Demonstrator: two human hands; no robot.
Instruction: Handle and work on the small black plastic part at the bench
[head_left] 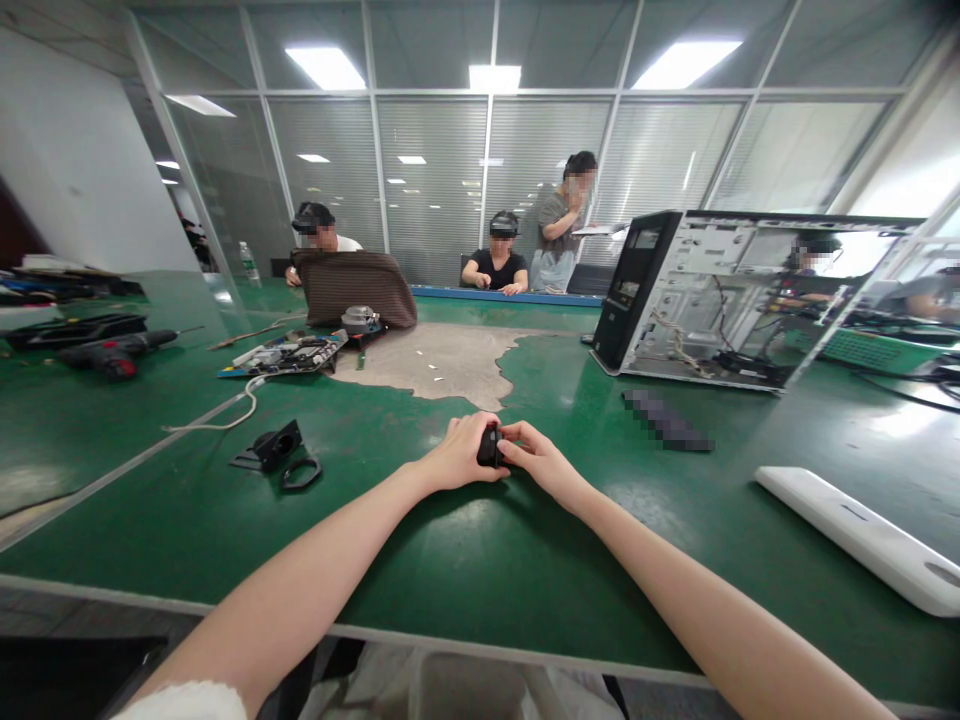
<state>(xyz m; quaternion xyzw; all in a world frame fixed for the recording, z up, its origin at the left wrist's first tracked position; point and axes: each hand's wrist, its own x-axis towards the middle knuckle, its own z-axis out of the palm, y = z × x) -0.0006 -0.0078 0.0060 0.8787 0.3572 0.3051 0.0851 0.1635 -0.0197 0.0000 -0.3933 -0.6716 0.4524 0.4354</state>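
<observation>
At the centre of the frame, over a green worktop (427,570), my left hand (463,452) curls its fingers around a small black object (489,449). My right hand (541,462) pinches its right side between thumb and fingers. A black bracket (264,452) and ring (300,487) lie left of centre; an open computer case (690,280) stands upper right, a white slab (855,535) lower right.

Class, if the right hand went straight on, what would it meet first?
The right hand would first meet the small black part it seems to touch, then probably the left hand.
</observation>
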